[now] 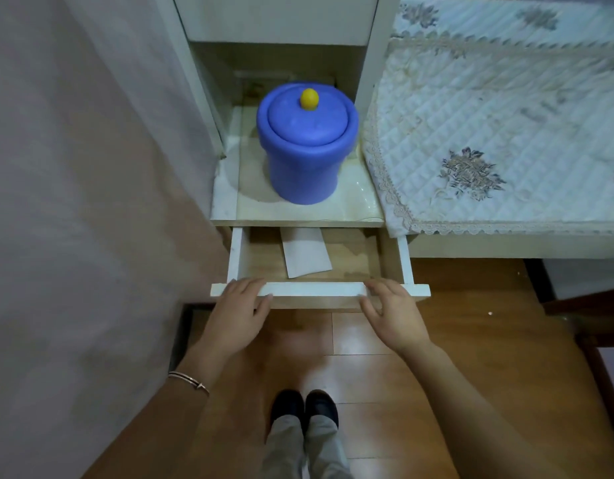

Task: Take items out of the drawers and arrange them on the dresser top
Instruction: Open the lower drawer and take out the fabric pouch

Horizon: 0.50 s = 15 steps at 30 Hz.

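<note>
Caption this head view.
Left hand and right hand hold the open drawer front; white paper inside, blue lidded container above.

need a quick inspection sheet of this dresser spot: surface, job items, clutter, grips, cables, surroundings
surface: dresser top with a glossy liner; a blue lidded pot stands upright on it
job's things: drawer is open; one white paper lies flat inside, its far end hidden under the top
clutter: nothing seen
grips: left hand and right hand each hold the drawer's front rail, fingers over its top edge
cables: nothing seen
surroundings: quilted cover on the right, plain wall on the left, wooden floor below
</note>
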Motion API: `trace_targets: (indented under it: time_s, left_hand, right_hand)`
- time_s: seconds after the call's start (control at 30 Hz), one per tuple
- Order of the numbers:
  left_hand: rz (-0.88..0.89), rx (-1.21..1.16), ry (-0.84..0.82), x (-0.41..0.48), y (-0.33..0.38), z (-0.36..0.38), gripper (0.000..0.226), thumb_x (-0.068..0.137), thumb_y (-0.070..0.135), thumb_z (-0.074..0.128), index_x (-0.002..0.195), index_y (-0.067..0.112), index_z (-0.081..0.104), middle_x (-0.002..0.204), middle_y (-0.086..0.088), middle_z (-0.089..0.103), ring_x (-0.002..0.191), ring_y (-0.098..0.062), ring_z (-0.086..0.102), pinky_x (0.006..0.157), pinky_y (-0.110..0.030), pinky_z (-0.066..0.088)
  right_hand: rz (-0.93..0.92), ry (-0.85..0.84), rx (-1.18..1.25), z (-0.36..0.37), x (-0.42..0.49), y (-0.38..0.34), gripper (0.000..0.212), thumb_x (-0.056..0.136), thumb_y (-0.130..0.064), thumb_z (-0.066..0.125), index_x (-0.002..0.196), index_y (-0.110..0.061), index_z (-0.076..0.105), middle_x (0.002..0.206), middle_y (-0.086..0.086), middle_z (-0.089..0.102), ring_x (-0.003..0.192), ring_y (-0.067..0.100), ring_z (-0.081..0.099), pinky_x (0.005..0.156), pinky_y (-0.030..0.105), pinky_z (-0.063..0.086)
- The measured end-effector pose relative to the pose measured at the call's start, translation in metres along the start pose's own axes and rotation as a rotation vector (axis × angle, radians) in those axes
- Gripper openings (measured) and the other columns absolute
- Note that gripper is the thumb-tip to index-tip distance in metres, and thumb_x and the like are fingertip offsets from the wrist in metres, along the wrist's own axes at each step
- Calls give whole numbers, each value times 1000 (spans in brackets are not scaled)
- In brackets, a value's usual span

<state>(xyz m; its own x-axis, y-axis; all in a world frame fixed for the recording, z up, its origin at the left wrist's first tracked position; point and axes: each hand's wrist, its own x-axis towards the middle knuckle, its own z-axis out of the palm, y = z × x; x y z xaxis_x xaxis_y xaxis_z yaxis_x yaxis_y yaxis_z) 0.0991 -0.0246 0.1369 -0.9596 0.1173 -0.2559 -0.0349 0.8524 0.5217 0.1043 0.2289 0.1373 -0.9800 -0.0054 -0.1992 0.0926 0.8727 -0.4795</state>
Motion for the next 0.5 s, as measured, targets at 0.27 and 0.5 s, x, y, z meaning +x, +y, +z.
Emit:
trace_targets:
  time_s: [0.27, 0.5]
  left_hand:
    - [-87, -2, -20, -46, -2, 10, 32, 93, 29, 46, 117, 13, 58, 119, -4, 63, 113, -22, 52, 99, -36, 41]
    - [-80, 29, -1, -98, -3, 24, 19, 92, 25, 47, 101, 16, 61, 102, 2, 65, 98, -20, 54, 92, -33, 39]
  right_hand:
    - [60, -109, 58, -1, -55, -1, 36, 91, -24, 51, 124, -9, 55, 126, 8, 59, 120, 21, 49, 103, 29, 35]
    - [84, -99, 19, 7, -105, 1, 29, 90, -25, 52, 113, -12, 62, 111, 5, 68, 105, 23, 58, 93, 32, 44]
